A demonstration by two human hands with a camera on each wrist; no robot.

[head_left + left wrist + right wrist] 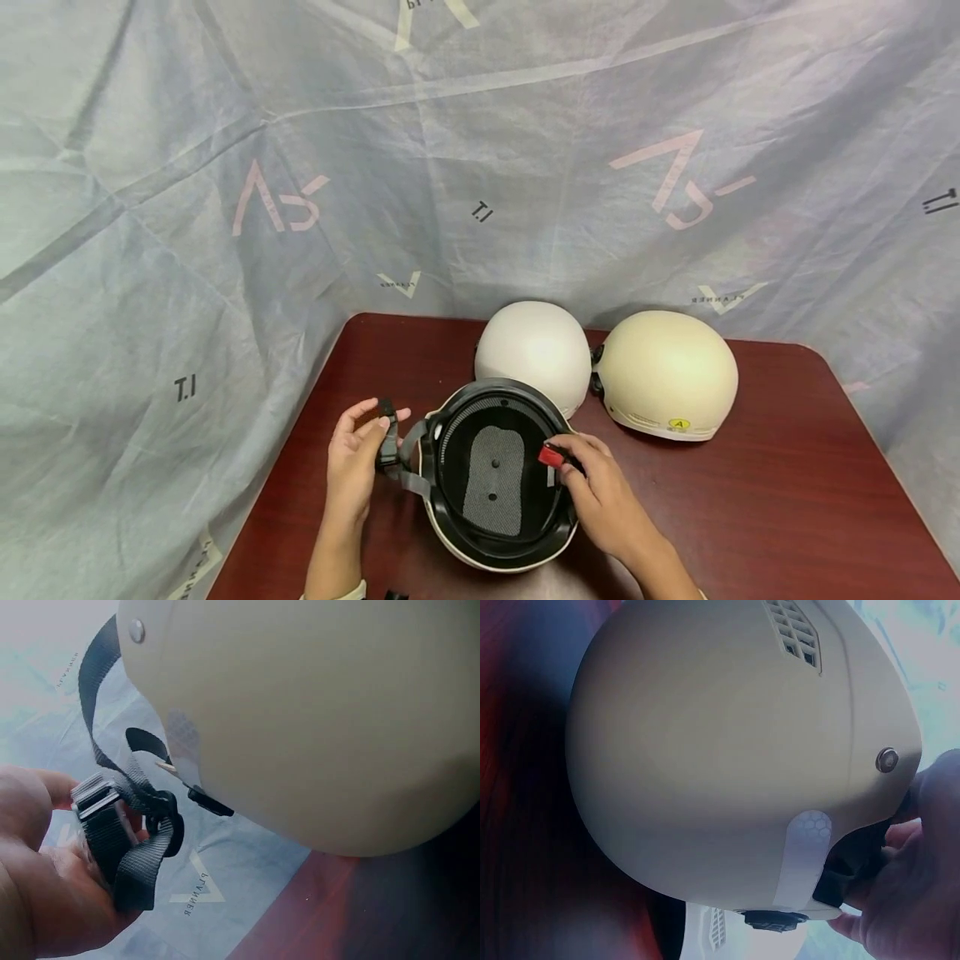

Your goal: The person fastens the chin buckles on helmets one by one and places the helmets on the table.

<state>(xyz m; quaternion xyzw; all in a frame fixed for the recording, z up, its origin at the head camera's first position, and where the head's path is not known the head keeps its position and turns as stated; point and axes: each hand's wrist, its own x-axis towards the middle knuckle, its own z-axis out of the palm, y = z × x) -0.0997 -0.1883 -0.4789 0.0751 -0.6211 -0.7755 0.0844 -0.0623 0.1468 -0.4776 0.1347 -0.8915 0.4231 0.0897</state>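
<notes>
An upturned cream helmet (442, 533) lies on the table with its black padded inside facing up. To its left, my left hand (352, 458) pinches the grey chin strap (415, 482) at its black buckle part (387, 450); the left wrist view shows the strap (135, 874) looped against the palm. My right hand (603, 492) is over the helmet's right rim, its thumb and fingers pinching a red buckle piece (551, 455). In the right wrist view the helmet shell (705, 750) hides most of what the right fingers (900, 832) hold.
Behind the upturned helmet stand a white helmet (532, 350) and, to its right, another cream helmet (667, 367) with a yellow sticker. The dark red table (787, 467) ends at a grey printed sheet (510, 167). A small black item (396, 595) shows at the bottom edge.
</notes>
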